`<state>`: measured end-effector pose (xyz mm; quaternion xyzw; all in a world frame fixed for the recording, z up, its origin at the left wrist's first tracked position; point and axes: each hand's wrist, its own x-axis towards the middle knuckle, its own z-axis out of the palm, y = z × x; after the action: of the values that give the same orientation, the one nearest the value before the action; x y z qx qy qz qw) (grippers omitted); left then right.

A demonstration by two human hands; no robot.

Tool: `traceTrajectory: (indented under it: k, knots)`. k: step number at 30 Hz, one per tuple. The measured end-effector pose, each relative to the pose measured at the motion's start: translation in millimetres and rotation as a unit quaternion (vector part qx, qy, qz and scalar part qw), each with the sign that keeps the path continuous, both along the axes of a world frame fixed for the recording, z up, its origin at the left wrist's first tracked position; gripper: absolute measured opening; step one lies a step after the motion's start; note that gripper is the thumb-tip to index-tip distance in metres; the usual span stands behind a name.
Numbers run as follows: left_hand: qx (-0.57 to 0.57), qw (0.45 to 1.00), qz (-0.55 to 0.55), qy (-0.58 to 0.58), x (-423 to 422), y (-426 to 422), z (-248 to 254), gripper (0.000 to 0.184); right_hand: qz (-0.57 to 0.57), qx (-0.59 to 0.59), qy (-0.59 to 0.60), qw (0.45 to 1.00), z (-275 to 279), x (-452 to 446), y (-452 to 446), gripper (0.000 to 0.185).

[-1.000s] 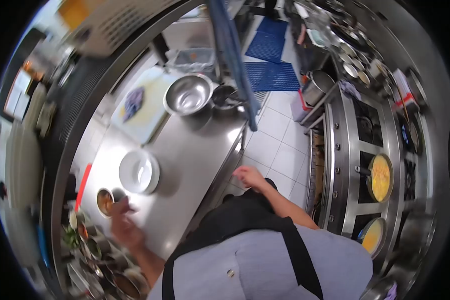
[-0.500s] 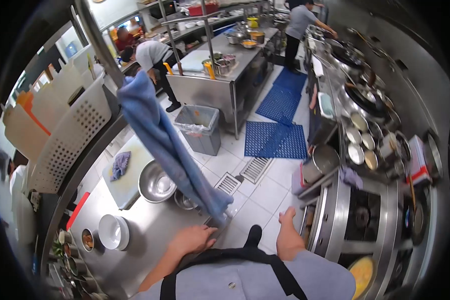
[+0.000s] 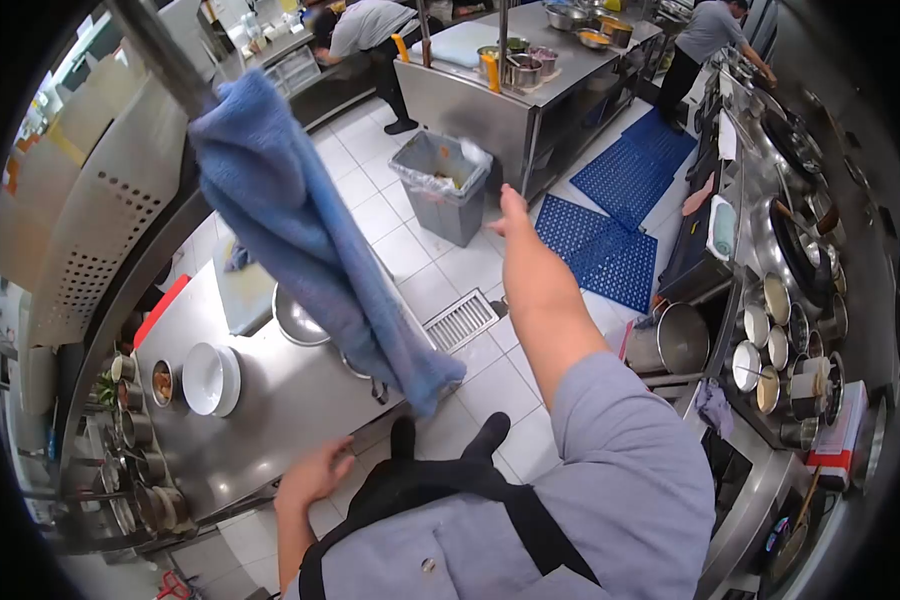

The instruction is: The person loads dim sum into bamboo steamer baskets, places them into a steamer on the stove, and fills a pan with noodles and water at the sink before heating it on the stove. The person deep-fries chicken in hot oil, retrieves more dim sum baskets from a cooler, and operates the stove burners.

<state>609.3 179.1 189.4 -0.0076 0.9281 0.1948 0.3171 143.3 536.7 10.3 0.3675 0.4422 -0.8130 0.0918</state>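
My left hand (image 3: 313, 474) is low, beside the near edge of the steel table (image 3: 270, 440). Its fingers are loosely apart and hold nothing I can see. My right arm reaches forward, and my right hand (image 3: 511, 212) appears beside the grey bin (image 3: 448, 210), though their distance is hard to judge. Its thumb stands away from the other fingers, and nothing shows in it. A blue towel (image 3: 300, 220) hangs from a metal pole close to my view, hiding part of the steel table. White bowls (image 3: 208, 380) and a steel bowl (image 3: 298, 318) stand on that table.
Blue floor mats (image 3: 610, 245) and a floor drain (image 3: 460, 320) lie ahead. A stove line with several pots (image 3: 682, 338) runs along the right. One person (image 3: 370, 40) bends over at the back; another person (image 3: 708, 45) stands at the stoves.
My right arm has swung forward and up from my side. My left hand has moved back from the table edge. The view has turned left, and the bin looks nearer.
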Motion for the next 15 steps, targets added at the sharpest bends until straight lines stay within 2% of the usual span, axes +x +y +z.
traceTrajectory:
  k: [2, 3, 4, 5, 6, 7, 8, 9, 10, 11, 12, 14, 15]
  knots:
    - [0.045, 0.985, 0.157, 0.052, 12, -56, 1, 0.042, 0.023, 0.119, 0.007, 0.993, -26, 37, 4, 0.073]
    - [0.109, 0.960, 0.235, 0.107, 18, -104, -18, 0.040, 0.048, 0.161, -0.010, 0.986, -39, 69, 7, 0.068]
    - [0.171, 0.919, 0.316, 0.163, 28, -162, -48, 0.039, 0.048, 0.203, -0.029, 0.978, -106, 88, 16, 0.066]
    - [0.136, 0.898, 0.366, 0.202, 33, -220, -66, 0.034, 0.076, 0.248, -0.032, 0.965, -143, 130, 16, 0.064]
    - [-0.022, 0.903, 0.372, 0.216, 36, -267, -66, 0.029, 0.146, 0.326, -0.025, 0.934, -181, 193, 16, 0.063]
    - [0.142, 0.796, 0.499, 0.311, 54, -347, -124, 0.029, 0.246, 0.427, -0.003, 0.870, -213, 259, 16, 0.061]
    - [0.240, 0.644, 0.616, 0.386, 62, -377, -133, 0.027, 0.354, 0.514, 0.033, 0.781, -235, 327, 21, 0.060]
    - [0.357, 0.480, 0.680, 0.424, 66, -393, -119, 0.019, 0.446, 0.566, 0.068, 0.690, -242, 388, 31, 0.058]
    - [0.414, 0.297, 0.725, 0.463, 78, -459, -166, 0.012, 0.515, 0.589, 0.091, 0.615, -239, 442, 50, 0.057]
    - [0.471, 0.302, 0.707, 0.432, 98, -520, -201, 0.020, 0.568, 0.580, 0.057, 0.581, -236, 478, 66, 0.053]
    - [0.379, 0.294, 0.781, 0.399, 93, -549, -213, 0.033, 0.608, 0.552, -0.011, 0.570, -228, 507, 76, 0.050]
    - [0.352, 0.246, 0.846, 0.316, 58, -553, -185, 0.049, 0.637, 0.517, -0.120, 0.560, -210, 550, 88, 0.043]
    - [0.352, 0.281, 0.832, 0.324, 48, -577, -198, 0.057, 0.638, 0.506, -0.161, 0.559, -200, 566, 87, 0.040]
